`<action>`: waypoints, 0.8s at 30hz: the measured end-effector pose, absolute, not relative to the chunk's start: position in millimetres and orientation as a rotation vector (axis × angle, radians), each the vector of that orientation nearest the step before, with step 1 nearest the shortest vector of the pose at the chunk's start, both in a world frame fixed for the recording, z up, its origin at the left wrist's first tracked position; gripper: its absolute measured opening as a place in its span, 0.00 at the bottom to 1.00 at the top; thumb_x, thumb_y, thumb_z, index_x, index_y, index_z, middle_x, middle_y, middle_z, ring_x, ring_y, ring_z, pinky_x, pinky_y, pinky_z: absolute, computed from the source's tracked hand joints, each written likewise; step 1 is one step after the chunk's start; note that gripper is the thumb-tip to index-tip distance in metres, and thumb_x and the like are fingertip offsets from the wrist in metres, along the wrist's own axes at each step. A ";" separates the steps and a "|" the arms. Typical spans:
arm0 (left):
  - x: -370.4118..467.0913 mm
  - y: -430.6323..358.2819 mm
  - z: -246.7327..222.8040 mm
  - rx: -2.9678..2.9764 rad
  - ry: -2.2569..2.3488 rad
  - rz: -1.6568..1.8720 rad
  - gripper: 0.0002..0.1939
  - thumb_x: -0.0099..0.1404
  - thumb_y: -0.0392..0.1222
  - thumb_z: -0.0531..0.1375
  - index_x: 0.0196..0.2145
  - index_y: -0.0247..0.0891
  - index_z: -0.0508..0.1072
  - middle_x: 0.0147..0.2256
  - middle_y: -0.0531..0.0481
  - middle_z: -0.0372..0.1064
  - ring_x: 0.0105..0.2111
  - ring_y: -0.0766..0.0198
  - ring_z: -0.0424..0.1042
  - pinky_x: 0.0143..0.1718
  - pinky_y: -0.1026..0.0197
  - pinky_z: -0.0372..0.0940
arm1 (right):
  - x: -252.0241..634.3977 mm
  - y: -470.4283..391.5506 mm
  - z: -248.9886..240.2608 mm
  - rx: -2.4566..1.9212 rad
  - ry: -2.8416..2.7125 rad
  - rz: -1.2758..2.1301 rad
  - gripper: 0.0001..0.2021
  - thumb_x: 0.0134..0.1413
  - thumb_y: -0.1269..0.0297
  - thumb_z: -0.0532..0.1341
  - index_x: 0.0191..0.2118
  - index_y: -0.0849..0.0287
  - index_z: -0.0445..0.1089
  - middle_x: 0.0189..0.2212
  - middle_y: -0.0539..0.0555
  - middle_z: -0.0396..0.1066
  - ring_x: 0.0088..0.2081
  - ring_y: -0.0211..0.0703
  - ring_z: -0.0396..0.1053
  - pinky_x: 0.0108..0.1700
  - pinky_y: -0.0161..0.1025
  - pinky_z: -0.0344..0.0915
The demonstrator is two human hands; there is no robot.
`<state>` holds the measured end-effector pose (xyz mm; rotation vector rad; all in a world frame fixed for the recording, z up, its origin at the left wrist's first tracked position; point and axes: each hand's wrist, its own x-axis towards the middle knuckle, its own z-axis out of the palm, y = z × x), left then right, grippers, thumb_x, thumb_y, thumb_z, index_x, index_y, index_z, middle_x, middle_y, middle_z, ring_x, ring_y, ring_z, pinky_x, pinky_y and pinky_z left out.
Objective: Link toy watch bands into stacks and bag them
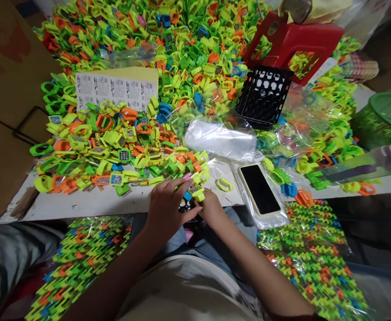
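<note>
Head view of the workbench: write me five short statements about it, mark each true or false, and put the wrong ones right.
1. The left hand and the right hand are close together by the table's front edge. True.
2. The phone's screen is lit. False: the phone shows a dark screen.
3. The red stool stands farther back than the phone. True.
4. The label sheet lies to the right of the black rack. False: the label sheet is to the left of the black rack.
5. The green basket is at the right edge of the picture. True.
</note>
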<state>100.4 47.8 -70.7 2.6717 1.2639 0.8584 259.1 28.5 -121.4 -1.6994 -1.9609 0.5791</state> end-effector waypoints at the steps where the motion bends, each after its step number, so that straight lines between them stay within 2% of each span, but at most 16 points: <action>1: 101.9 48.2 -69.4 2.675 1.281 0.843 0.32 0.58 0.56 0.61 0.56 0.40 0.62 0.51 0.41 0.65 0.51 0.50 0.63 0.52 0.50 0.56 | 258.9 29.6 -118.9 -1.684 -1.983 0.611 0.09 0.51 0.75 0.55 0.36 0.61 0.71 0.35 0.59 0.74 0.38 0.48 0.69 0.42 0.40 0.63; 3: 105.0 49.5 -66.2 2.666 1.336 0.777 0.35 0.57 0.58 0.61 0.58 0.40 0.61 0.53 0.40 0.64 0.51 0.49 0.63 0.51 0.49 0.56 | 258.4 32.4 -114.3 -1.676 -2.016 0.677 0.08 0.52 0.75 0.56 0.36 0.61 0.70 0.35 0.58 0.74 0.37 0.46 0.69 0.41 0.38 0.63; 6: 109.6 51.6 -60.1 2.664 1.404 0.690 0.30 0.60 0.55 0.60 0.56 0.40 0.63 0.52 0.43 0.66 0.47 0.51 0.65 0.48 0.50 0.58 | 258.5 37.2 -110.5 -1.714 -2.067 0.718 0.07 0.50 0.76 0.55 0.33 0.63 0.70 0.32 0.59 0.74 0.34 0.45 0.68 0.38 0.37 0.62; 10: 117.8 53.1 -51.0 2.678 1.497 0.618 0.23 0.62 0.53 0.58 0.51 0.41 0.68 0.46 0.45 0.70 0.40 0.53 0.67 0.39 0.52 0.58 | 264.1 41.7 -113.1 -1.656 -2.073 0.719 0.09 0.46 0.80 0.54 0.31 0.63 0.69 0.31 0.60 0.74 0.32 0.45 0.69 0.35 0.36 0.61; 14: 126.5 53.1 -44.8 2.719 1.607 0.581 0.21 0.61 0.56 0.58 0.46 0.39 0.72 0.40 0.43 0.71 0.35 0.51 0.65 0.34 0.52 0.56 | 270.3 42.1 -119.9 -1.618 -1.928 0.726 0.09 0.46 0.79 0.55 0.28 0.61 0.68 0.27 0.56 0.73 0.28 0.42 0.67 0.31 0.34 0.58; 16: 125.4 53.6 -44.0 2.727 1.581 0.612 0.23 0.60 0.56 0.59 0.46 0.38 0.71 0.40 0.42 0.71 0.36 0.51 0.65 0.35 0.52 0.57 | 270.5 41.1 -121.9 -1.628 -1.890 0.718 0.08 0.46 0.78 0.56 0.26 0.60 0.67 0.23 0.53 0.71 0.26 0.41 0.66 0.29 0.33 0.56; 19: 110.0 55.4 -47.2 2.675 1.395 0.724 0.25 0.60 0.56 0.59 0.51 0.39 0.69 0.46 0.43 0.69 0.42 0.52 0.66 0.42 0.52 0.59 | 268.3 37.9 -122.1 -1.625 -1.863 0.698 0.05 0.48 0.76 0.58 0.26 0.59 0.68 0.23 0.51 0.71 0.26 0.40 0.65 0.29 0.33 0.57; 22: 81.9 54.7 -59.7 2.487 1.244 0.885 0.31 0.58 0.60 0.59 0.54 0.41 0.65 0.52 0.42 0.64 0.51 0.52 0.63 0.52 0.51 0.58 | 268.8 31.2 -119.8 -1.582 -1.805 0.668 0.02 0.51 0.70 0.61 0.32 0.60 0.70 0.26 0.53 0.72 0.29 0.41 0.67 0.32 0.35 0.60; 24: 63.7 51.1 -75.0 2.260 1.255 1.022 0.34 0.54 0.61 0.62 0.53 0.39 0.63 0.52 0.40 0.61 0.54 0.50 0.61 0.55 0.49 0.57 | 273.0 24.0 -115.0 -1.556 -1.717 0.621 0.07 0.52 0.66 0.62 0.38 0.60 0.71 0.28 0.53 0.71 0.30 0.41 0.67 0.33 0.36 0.62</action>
